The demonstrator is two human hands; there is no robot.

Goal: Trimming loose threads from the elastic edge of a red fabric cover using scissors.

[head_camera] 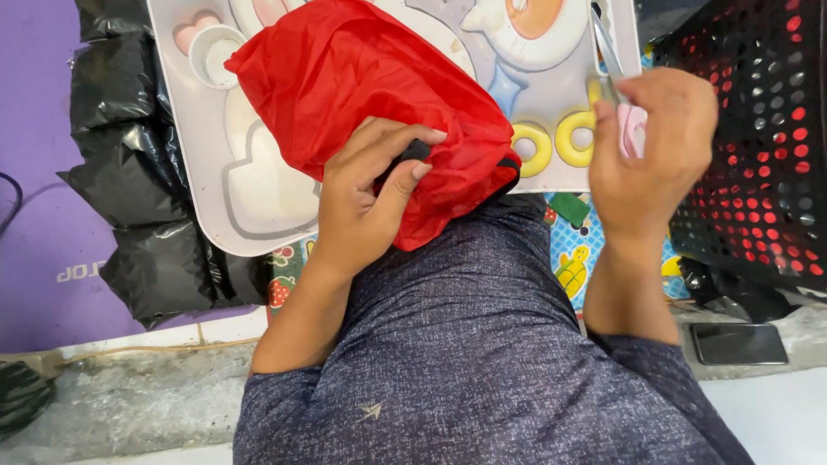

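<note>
Nearest the camera, the person's lap in grey-blue speckled cloth (465,344) fills the bottom of the view, with a dark phone (738,344) lying on the pale floor at about four o'clock.

Just beyond the lap, the left hand (366,202) presses down on a red thin fabric (370,95), its grip pinched on a small black piece (412,155) at the fabric's near edge, thumb below and fingers above. The fabric lies bunched across a pale tray with cartoon shapes (207,172), at roughly twelve o'clock from the lap.

At two o'clock, the right hand (650,146) has its grip closed around pink-handled scissors (622,95), the blades pointing up and away, well apart from the fabric; whether the blades are parted is hard to tell.

To work this well, I judge the left hand should pull the pinched edge taut and flat so nothing bunches, and the scissors should come in from the right with fingers clear of the blades.

Farther off, black plastic bags (146,155) sit at ten o'clock on a purple mat (34,172), and a black perforated basket (758,146) stands at three o'clock.
</note>
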